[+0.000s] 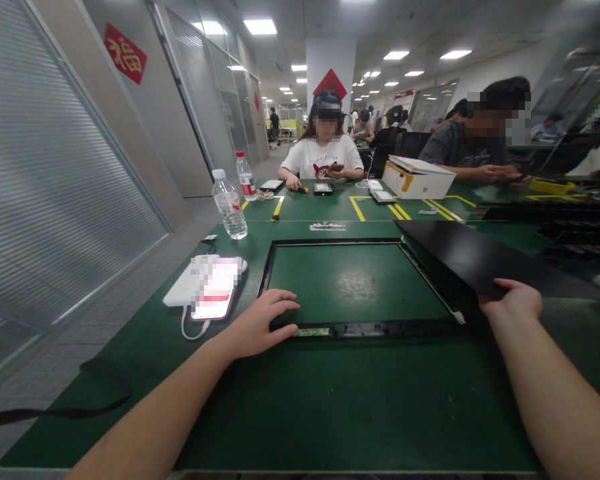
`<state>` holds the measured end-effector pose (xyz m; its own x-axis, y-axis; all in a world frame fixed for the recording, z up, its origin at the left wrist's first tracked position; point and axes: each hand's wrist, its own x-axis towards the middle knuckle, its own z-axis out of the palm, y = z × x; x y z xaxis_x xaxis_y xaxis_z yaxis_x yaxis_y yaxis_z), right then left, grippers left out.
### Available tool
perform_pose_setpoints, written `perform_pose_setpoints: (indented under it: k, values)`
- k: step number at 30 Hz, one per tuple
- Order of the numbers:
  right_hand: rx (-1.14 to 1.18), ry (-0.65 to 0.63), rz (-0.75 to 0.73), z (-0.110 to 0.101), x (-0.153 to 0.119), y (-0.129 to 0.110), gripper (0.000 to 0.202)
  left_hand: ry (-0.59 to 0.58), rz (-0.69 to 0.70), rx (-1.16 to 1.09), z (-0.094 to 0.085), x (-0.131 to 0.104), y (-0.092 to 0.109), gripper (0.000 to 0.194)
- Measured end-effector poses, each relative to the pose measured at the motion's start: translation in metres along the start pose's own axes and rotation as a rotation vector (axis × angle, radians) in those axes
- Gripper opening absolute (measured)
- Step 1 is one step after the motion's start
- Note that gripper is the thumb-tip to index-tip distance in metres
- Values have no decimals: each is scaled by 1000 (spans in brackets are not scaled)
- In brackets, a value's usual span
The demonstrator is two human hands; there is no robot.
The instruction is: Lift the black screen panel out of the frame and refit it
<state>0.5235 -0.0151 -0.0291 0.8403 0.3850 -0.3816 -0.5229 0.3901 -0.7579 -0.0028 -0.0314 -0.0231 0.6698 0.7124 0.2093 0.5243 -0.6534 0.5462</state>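
Note:
A thin black rectangular frame [380, 329], like a screen bezel, lies flat on the green table. A strip of green circuit board [313, 331] shows in its near bar, toward the left. My left hand [273, 319] rests over the frame's near left corner, fingers apart and stretched out. My right hand [513, 300] grips the near edge of a flat dark panel [473, 253], thumb on top and fingers underneath. That panel is tilted, to the right of the frame, and its far left corner is close to the frame's far right corner.
To the left are a phone [217, 290] on a cable, a white box-like item [183, 287] and a water bottle [230, 207]. Small white strips [327, 227] lie beyond the frame. Dark stacked parts [575, 233] stand at right. A person [325, 150] sits opposite, near a white box [417, 179].

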Motion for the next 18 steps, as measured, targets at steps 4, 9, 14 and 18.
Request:
perform_pose_setpoints:
  k: [4,9,14,18]
  values:
    - [12,54,52,7,-17,-7,35,-1,2,1,0,0,-1,36]
    - [62,-5,38,14,-34,-13,28,-13,-9,0,0,-1,-1,37]
    - [101,-93,11,18,-47,-13,26,16,-25,-25,-2,-1,0,37]
    - [103,-239,-2,19,-62,-14,26,61,-68,-73,-3,-1,0,38]
